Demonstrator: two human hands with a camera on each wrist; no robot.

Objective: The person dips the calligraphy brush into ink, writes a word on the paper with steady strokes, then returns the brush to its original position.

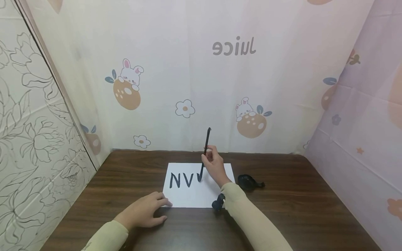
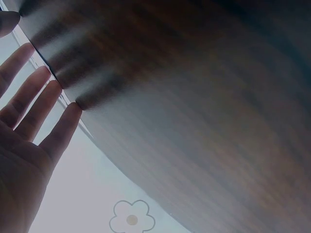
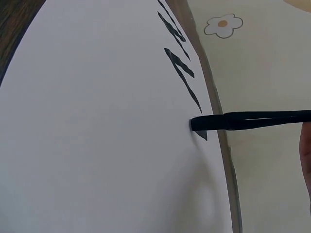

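Observation:
In the head view, my right hand (image 1: 216, 165) grips a slim black writing brush (image 1: 207, 139) in its fingers, held nearly upright. The brush's dark tip touches a white sheet of paper (image 1: 191, 197) at a short black stroke. Left of that stroke stand black painted letters (image 1: 175, 180), an N and a V. The right wrist view shows the black brush (image 3: 243, 121) against the paper (image 3: 97, 121), with part of a finger at the right edge. My left hand (image 1: 147, 210) rests on the table, its fingertips on the paper's near left corner; in the left wrist view its fingers (image 2: 62, 127) are spread.
A black gourd-shaped dish (image 1: 247, 182) lies on the table right of the paper. The dark wood table (image 1: 301, 209) meets a printed curtain (image 1: 207, 83) at the back, with more printed cloth at both sides. A small dark round object (image 1: 217, 204) sits at the right cuff.

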